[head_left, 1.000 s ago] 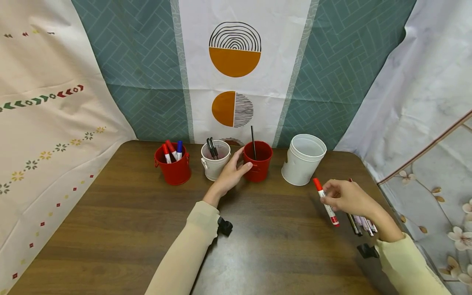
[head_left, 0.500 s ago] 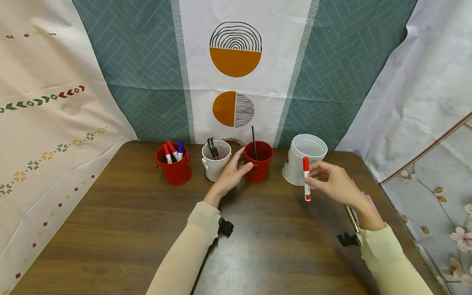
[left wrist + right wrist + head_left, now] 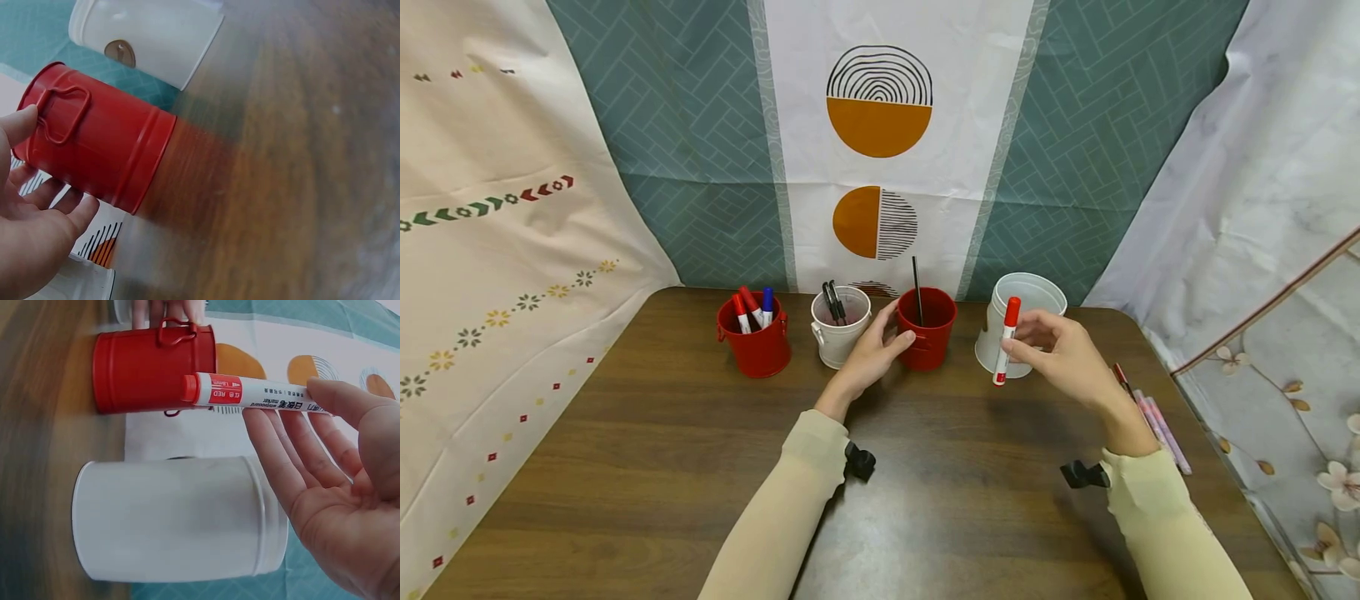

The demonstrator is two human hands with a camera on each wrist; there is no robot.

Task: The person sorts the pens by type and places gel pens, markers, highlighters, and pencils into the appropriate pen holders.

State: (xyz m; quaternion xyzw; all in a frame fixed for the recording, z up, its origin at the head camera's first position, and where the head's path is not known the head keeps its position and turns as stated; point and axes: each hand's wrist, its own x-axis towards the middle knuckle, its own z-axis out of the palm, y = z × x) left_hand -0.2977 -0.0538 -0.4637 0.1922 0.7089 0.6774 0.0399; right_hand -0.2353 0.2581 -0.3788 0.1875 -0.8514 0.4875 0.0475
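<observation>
Head: marker [image 3: 1008,332] near white bucket rim [image 3: 1028,275]

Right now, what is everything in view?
Table: 1, brown, under buckets
Hangings: 3, cream left, green-and-white behind, floral right
Red buckets: 2, red, first and third from left
White buckets: 2, white, second and fourth
Capped markers: 3, white, two red-capped, one blue-capped, first bucket
Pens: 2, black, second bucket
Stick: 1, black, third bucket
Loose pens: at least 3, two pinkish, one dark, table's right
Held marker: 1, white, red-capped, right hand
Mounts: 2, black, wrists
Sleeves: 2, cream, arms
Left hand: 1, bare, round third bucket
Right hand: 1, bare, pinching held marker
</observation>
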